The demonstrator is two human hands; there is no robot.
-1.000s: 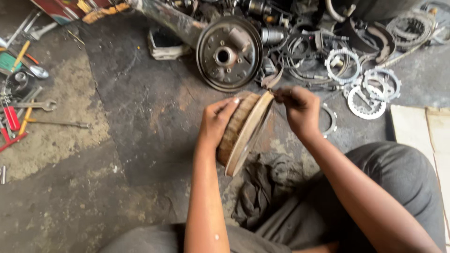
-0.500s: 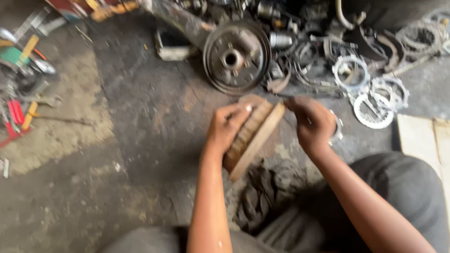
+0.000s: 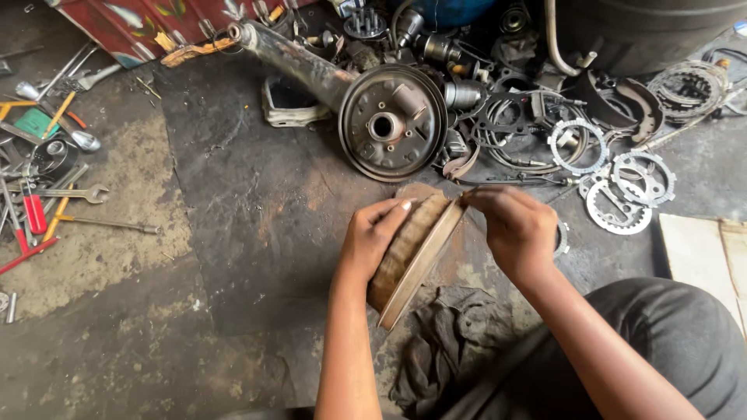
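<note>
Brake drum (image 3: 411,257), round and rusty brown, held on edge and tilted between my two hands above the dark oily floor (image 3: 233,233). My left hand (image 3: 372,243) is clamped on the drum's left face, palm against the metal and fingers curled over its upper rim. My right hand (image 3: 515,229) sits at the drum's upper right edge, its fingers pinched together on a thin dark tool or part too small to identify; whether that piece touches the drum I cannot tell. Directly beneath my hands a crumpled grey rag (image 3: 440,350) lies on the floor, against my trouser leg (image 3: 669,342).

Beyond my left hand, just past the drum, lies an axle (image 3: 299,58) ending in a round backing plate (image 3: 391,123) with a central hole, its face turned toward me. Beyond and to the right of my right hand lies a heap of parts: toothed metal rings (image 3: 618,190), curved brake shoes (image 3: 634,101), cables and springs (image 3: 513,148). Further to the right of my right hand a pale flat board (image 3: 700,249) rests on the floor.

Well to the left of my left hand, on a lighter dusty patch of ground (image 3: 109,257), hand tools are scattered: a spanner (image 3: 74,194), a red-handled tool (image 3: 33,214), a long thin rod (image 3: 109,224) and several screwdrivers (image 3: 58,113).
</note>
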